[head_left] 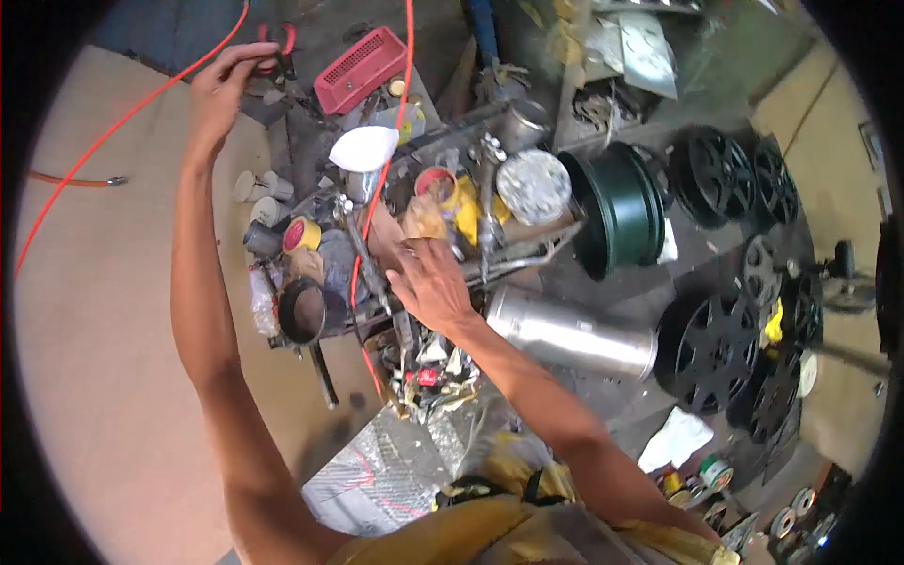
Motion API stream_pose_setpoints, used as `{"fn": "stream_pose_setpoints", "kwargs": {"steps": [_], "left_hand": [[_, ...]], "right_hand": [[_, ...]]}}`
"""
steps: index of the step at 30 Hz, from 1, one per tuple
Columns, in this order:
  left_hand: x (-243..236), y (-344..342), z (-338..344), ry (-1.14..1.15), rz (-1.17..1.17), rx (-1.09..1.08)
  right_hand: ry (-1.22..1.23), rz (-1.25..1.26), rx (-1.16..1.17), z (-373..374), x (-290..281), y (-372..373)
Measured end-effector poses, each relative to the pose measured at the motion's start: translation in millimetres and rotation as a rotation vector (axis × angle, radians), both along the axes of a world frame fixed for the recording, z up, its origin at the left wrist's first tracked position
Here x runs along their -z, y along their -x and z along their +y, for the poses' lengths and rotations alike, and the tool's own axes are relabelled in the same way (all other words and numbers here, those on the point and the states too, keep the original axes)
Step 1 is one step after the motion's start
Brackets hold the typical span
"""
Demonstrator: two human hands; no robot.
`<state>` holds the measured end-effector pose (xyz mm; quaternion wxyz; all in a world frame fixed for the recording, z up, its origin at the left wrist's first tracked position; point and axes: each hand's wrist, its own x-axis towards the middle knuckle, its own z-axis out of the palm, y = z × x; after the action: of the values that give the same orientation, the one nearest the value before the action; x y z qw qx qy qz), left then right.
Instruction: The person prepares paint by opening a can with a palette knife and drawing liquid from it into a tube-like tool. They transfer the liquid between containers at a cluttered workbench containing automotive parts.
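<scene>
My left hand (224,89) reaches to the far left, its fingers pinched at the red loops of what look like scissors (288,40). Dark blades seem to point down from the loops. Over the middle of a cluttered tray (556,235), my right hand (433,282) has its fingers stretched and its thumb apart. Its fingertips are beside a flat brown sheet (384,234) and crumpled tan paper (426,218). Near it lie metal spray guns (488,193), a yellow cloth (467,212) and a round tin with a paint-spotted lid (534,186).
An orange hose (377,188) crosses the tray. A pink basket (361,71) and a white paper funnel (364,148) are beyond. Tape rolls (301,234) and a dark pan-like cup (302,311) sit left. A silver cylinder (574,330), green rim (617,212) and black wheels (708,348) stand right.
</scene>
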<state>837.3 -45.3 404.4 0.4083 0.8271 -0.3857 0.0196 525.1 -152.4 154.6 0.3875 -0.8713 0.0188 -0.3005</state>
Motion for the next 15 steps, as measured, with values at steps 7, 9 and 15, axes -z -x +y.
{"fn": "stream_pose_setpoints", "kwargs": {"steps": [7, 9, 15], "left_hand": [[-54.5, 220.7, -35.0, 0.367, 0.519, 0.073], [-31.9, 298.7, -56.3, 0.358, 0.6, 0.176], [44.0, 648.3, -146.9, -0.292, 0.337, 0.693]], "right_hand": [[-0.352, 0.064, -0.048, -45.6, -76.4, 183.5], [-0.461, 0.05, 0.013, -63.6, -77.7, 266.5], [-1.711, 0.204, -0.1, -77.3, -48.6, 540.9]]}}
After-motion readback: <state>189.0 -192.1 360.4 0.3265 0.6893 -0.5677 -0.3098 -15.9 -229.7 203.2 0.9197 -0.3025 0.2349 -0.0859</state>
